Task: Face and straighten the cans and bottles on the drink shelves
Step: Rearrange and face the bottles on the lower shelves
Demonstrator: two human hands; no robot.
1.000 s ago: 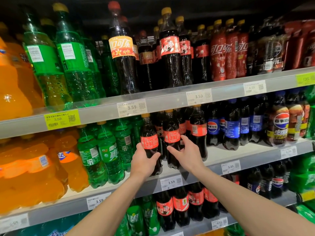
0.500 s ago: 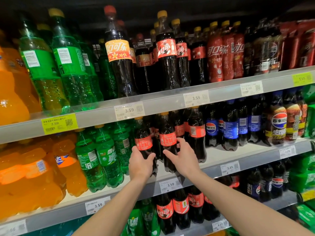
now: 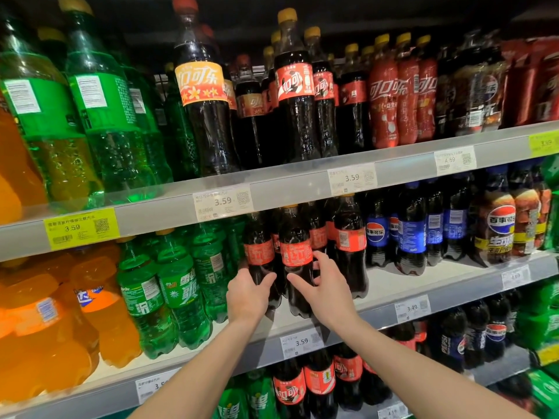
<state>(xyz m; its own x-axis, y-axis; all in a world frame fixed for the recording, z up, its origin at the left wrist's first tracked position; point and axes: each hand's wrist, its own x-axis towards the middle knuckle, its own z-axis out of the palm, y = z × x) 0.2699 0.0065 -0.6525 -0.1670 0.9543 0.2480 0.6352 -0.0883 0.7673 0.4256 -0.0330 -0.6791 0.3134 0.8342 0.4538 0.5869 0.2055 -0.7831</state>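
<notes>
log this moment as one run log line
stage: facing colas, middle shelf | left hand: grips left cola bottle | right hand: open, fingers beside front cola bottle | both bottles upright

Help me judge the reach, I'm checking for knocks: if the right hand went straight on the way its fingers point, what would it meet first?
Probably the front cola bottle: the right hand is open beside it, fingers aimed at its dark body. Depth is unclear.

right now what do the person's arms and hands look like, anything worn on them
Both forearms are bare as far as the frame shows, with no sleeves in view. The left hand and right hand wear no gloves, and no rings, watch or bracelet are visible.
</notes>
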